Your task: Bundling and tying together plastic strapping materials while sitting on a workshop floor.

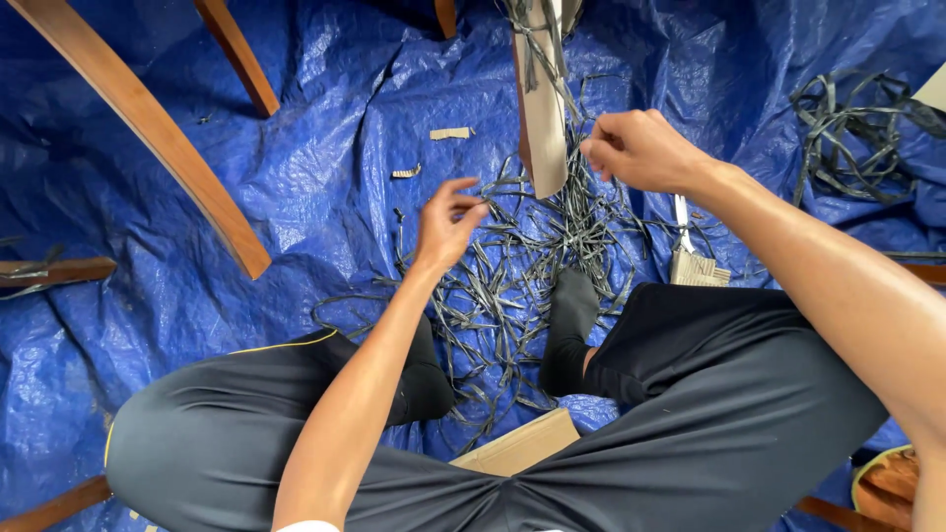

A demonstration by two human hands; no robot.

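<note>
You sit cross-legged on a crumpled blue tarpaulin [325,187], and the work in hand appears to be weaving or binding dark flat strips onto an upright wooden slat [544,118] that rises from the floor between your knees. Curved wooden frame pieces [148,123] lie across the tarpaulin to your left, well apart from the slat; they do not obstruct you. A loose tangle of dark strips [512,266] spreads over the floor at the foot of the slat, and a separate coil of the same strip [852,133] rests far to your right. Your right hand [642,148] is closed in a loose fist just beside the slat, seemingly drawing a strip taut, though the strip within it is too thin to confirm. Your left hand [448,222] hovers above the tangle with thumb and forefinger narrowed in a pinch on a single strand. The next move probably calls for steady tension and a clean pass round the slat. The offcuts underfoot may snag the working strand. A small pale tool with a white handle [690,258] lies beside your right knee, and cardboard scraps [451,133] dot the tarpaulin.
</note>
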